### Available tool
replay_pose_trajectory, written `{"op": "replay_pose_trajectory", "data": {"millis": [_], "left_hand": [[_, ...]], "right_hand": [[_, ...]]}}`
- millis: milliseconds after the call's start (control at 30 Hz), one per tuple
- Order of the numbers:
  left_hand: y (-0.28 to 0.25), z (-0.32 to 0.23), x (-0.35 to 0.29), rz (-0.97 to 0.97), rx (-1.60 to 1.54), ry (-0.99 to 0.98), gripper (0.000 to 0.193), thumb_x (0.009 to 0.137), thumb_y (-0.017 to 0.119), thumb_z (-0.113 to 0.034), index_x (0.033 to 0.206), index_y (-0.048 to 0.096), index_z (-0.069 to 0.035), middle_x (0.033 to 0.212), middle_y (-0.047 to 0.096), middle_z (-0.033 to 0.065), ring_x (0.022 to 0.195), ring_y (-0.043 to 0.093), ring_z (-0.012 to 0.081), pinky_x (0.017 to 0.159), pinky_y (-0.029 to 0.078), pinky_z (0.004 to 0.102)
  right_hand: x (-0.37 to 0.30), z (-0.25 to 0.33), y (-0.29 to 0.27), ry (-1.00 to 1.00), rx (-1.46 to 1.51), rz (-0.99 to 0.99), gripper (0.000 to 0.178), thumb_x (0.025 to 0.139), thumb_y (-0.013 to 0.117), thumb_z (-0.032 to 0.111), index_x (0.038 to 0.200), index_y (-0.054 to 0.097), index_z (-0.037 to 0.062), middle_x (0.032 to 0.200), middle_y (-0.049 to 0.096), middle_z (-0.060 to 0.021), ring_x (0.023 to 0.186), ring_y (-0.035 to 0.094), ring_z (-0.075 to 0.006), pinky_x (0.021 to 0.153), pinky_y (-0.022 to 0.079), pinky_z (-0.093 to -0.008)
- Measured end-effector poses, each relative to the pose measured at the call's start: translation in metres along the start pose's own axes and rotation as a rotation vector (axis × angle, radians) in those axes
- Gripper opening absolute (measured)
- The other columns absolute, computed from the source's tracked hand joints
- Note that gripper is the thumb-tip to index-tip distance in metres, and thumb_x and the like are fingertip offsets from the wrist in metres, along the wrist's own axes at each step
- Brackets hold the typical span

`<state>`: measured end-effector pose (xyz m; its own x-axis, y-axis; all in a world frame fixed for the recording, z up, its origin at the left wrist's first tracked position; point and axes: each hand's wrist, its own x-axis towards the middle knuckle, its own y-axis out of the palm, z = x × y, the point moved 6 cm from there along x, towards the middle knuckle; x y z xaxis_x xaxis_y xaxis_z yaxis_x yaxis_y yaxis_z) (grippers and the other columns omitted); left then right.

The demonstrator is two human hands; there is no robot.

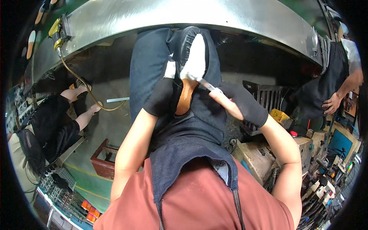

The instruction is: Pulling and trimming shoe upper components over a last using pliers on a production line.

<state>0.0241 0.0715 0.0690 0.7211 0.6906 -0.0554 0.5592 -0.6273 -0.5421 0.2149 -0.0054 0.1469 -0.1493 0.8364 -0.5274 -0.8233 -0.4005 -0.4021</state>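
A black shoe [186, 42] lies bottom side up on my lap. Its underside carries a white forefoot piece [197, 55] and a brown shank and heel section [186, 96]. My left hand [160, 94], in a black glove, is wrapped around the shoe's left side; a white patch shows near its fingers, and the fingertips are partly hidden. From the right comes my right hand [243, 101], gloved in black with bare fingers, closed on a slim pale-grey tool [207, 84]. The tool's tip meets the underside where white and brown join, but is too blurred to identify.
A metal bench [184, 12] curves across the far side, with a yellow air tool [56, 32] and hose at its left. Seated people [44, 134] [322, 92] flank me. A black crate [268, 94], a reddish-brown wooden stool [102, 163] and machinery [258, 157] stand close by.
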Motion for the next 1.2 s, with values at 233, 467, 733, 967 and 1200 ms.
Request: {"op": "replay_pose_trajectory", "data": {"millis": [233, 467, 733, 967, 1200], "left_hand": [[0.017, 0.010, -0.011, -0.182, -0.264, -0.087, 0.026, 0.100, 0.049, -0.014, 0.114, 0.055, 0.008, 0.089, 0.064, 0.0167, 0.084, 0.062, 0.0322, 0.078, 0.050, 0.0432], [0.026, 0.039, -0.008, -0.392, -0.060, -0.174, 0.042, 0.101, 0.043, -0.013, 0.137, 0.042, 0.008, 0.127, 0.053, 0.0273, 0.118, 0.052, 0.0414, 0.102, 0.042, 0.0409], [0.021, 0.020, 0.017, -0.373, -0.215, -0.131, 0.079, 0.092, 0.069, -0.030, 0.145, 0.027, 0.010, 0.143, 0.036, 0.0325, 0.134, 0.042, 0.0436, 0.113, 0.034, 0.0446], [0.016, 0.003, 0.000, -0.020, -0.609, -0.056, 0.109, 0.080, 0.084, -0.034, 0.154, 0.011, 0.000, 0.151, 0.028, 0.0252, 0.145, 0.027, 0.0351, 0.117, 0.029, 0.0404], [0.022, 0.005, 0.000, -0.025, -0.366, -0.177, 0.129, 0.072, 0.090, -0.029, 0.155, -0.002, 0.007, 0.161, 0.015, 0.0239, 0.148, 0.021, 0.0304, 0.120, 0.021, 0.0370]], "right_hand": [[-0.001, 0.002, 0.000, -0.174, -0.467, -0.194, 0.047, 0.096, 0.058, 0.047, 0.085, 0.065, 0.0014, 0.079, 0.067, -0.0204, 0.070, 0.066, -0.0383, 0.063, 0.052, -0.0457], [0.038, -0.056, -0.013, -0.447, -0.498, -0.211, 0.032, 0.094, 0.064, 0.035, 0.087, 0.060, 0.0040, 0.082, 0.060, -0.0162, 0.077, 0.062, -0.0370, 0.067, 0.049, -0.0436], [-0.006, 0.002, -0.033, -0.256, -0.470, 0.103, 0.041, 0.097, 0.058, 0.043, 0.086, 0.068, 0.0044, 0.081, 0.066, -0.0188, 0.074, 0.066, -0.0377, 0.066, 0.051, -0.0447], [-0.004, 0.120, 0.019, -0.846, -0.561, 0.016, 0.050, 0.093, 0.058, 0.050, 0.082, 0.068, 0.0021, 0.079, 0.063, -0.0193, 0.073, 0.069, -0.0356, 0.063, 0.054, -0.0435], [-0.024, 0.097, 0.040, -0.870, -0.559, 0.129, 0.056, 0.095, 0.054, 0.053, 0.090, 0.070, 0.0003, 0.090, 0.069, -0.0259, 0.076, 0.069, -0.0381, 0.066, 0.055, -0.0454]]}}
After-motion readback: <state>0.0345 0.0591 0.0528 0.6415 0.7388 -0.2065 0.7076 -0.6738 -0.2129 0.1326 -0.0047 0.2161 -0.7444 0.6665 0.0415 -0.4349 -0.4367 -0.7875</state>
